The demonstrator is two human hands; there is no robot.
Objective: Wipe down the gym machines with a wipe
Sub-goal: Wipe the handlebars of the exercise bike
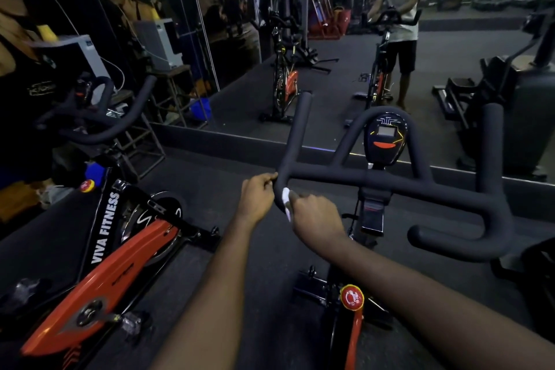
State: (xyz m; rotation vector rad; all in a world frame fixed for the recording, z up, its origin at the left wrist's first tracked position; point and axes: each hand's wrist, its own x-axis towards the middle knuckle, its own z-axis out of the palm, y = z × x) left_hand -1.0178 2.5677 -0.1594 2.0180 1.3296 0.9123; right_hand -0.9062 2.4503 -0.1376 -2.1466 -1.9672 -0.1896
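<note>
Right grip [315, 215] is closed round a white wipe [286, 203], fingers curled, pressing it vs the near-left bend of the handlebar [330, 178]. Only a strip of wipe shows btwn the knuckles & the black foam. Left grip [257, 198] sits just left of it, thumb & fingertips pinching the same bar at the corner where the left horn rises toward the far side. The two grips are close together, w/ the wipe btwn them. Both forearms come in bare from the near edge.

Handlebar belongs to the spin bike [372, 213] straight ahead: black padded bar w/ two upright horns, a loop in the middle & a curled end at near right. Console [386, 138] sits inside the loop, w/ a small grey screen & an orange strip below it. Red round knob [351, 297] w/ white lettering is near, below the bar, on an orange frame tube.

To the left stands a 2nd bike [105, 273], orange & black, "VIVA FITNESS" in white on its frame. Its black bars are farther left. Floor [240, 249] is dark matting.

Far wall is a mirror [330, 84], reflecting both bikes & the person [402, 9] in a pale tee & dark shorts, bent over the bars. Far left: a grey-white box [162, 42] on a stool [180, 81], w/ a blue object [201, 108] by the stool's legs. Can't tell what the box is. Dark machine [516, 99] at far right, partly cut off.
</note>
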